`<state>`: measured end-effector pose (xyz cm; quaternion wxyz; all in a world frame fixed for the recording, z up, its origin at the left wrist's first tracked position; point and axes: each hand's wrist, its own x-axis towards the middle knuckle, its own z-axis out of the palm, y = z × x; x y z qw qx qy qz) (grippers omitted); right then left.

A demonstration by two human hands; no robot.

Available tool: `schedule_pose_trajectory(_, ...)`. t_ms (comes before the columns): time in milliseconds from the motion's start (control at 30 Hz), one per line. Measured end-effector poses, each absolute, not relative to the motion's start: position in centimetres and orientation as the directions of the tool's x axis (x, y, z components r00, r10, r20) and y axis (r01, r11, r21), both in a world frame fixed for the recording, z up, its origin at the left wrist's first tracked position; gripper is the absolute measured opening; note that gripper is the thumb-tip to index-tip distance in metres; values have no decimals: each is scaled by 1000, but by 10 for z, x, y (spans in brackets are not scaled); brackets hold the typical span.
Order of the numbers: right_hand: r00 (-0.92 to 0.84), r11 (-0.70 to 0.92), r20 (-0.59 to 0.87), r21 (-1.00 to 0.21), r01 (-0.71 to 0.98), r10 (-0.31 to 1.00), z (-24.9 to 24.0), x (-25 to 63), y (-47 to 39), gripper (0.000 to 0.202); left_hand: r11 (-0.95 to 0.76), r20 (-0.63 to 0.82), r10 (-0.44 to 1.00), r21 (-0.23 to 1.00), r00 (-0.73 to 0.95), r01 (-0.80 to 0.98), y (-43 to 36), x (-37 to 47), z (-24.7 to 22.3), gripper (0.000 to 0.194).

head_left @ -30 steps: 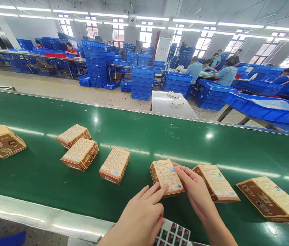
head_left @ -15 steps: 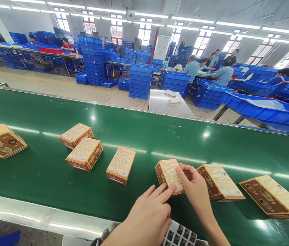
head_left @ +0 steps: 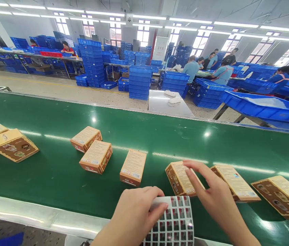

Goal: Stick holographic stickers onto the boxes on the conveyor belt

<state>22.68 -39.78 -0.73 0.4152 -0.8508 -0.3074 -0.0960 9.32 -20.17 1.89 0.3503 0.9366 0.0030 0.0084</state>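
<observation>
A sheet of small square stickers (head_left: 177, 220) lies at 6 o'clock, curled over near the belt's close edge. The left hand (head_left: 136, 212) pinches its upper left edge between thumb and curled fingers. At 4 o'clock, the right hand (head_left: 215, 191) is loosely open, thumb and forefinger a little parted, with nothing visible in its hold. Its fingertips are at the top of a brown and cream box (head_left: 181, 176) at 5 o'clock; whether they touch it, I cannot tell.

The sheet is probably very light, bendy and easily creased, best held by its plain margin. The box looks like thin, stiff card: light, a little smooth, and liable to dent, so its long sides offer the best hold.

More boxes rest on the glossy green belt (head_left: 134, 126): two farther out at 4 o'clock, a single box (head_left: 133, 165) between 6 and 7, a touching pair at 8, and a cluster at 9.

Beyond is a bright workshop. Stacked blue crates (head_left: 139, 83) stand at 12 o'clock, and a pale worktop (head_left: 168, 107) at 1 to 2. People in light blue work farther off at 2; a person in red sits at 10.
</observation>
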Motion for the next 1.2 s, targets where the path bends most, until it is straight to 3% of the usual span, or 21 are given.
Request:
schedule_pose_trajectory(67,566,-318,500,-497,807,656,2,211,-397,17,-746,17,50,665,999,27,-194,89,20,12)
schedule_pose_trajectory(133,402,-231,528,-361,903,748,6,197,-394,15,-756,10,77,653,997,52,-189,85,20,16)
schedule_pose_trajectory(333,198,-206,552,-49,977,810,6,186,-386,24,-769,-3,97,634,995,77,-189,79,24,21)
schedule_pose_trajectory(433,136,-165,571,0,986,810,5,184,-387,28,-755,-50,125,644,991,128,-192,79,26,22)
schedule_pose_trajectory(500,200,-157,604,-123,980,771,2,182,-388,24,-746,-79,160,643,984,173,-191,80,26,21)
schedule_pose_trajectory(567,395,-191,591,-378,906,703,-3,184,-389,13,-739,-81,177,647,981,187,-189,80,26,19)
schedule_pose_trajectory(667,792,-245,333,-827,506,511,-15,196,-385,14,-748,-2,91,660,996,70,-180,79,23,16)
schedule_pose_trajectory(733,907,-137,93,-977,162,410,-25,209,-377,24,-765,22,-20,643,1000,-29,-174,80,20,15)
schedule_pose_trajectory(800,917,27,-65,-996,-83,395,-33,221,-365,36,-785,-10,-117,613,993,-86,-171,81,15,14)
schedule_pose_trajectory(867,916,125,-131,-974,-191,379,-40,230,-352,43,-797,-43,-183,591,982,-123,-171,83,9,12)
schedule_pose_trajectory(1200,954,30,-188,-979,-200,233,-49,231,-340,48,-822,15,-262,520,965,-232,-191,93,0,14)
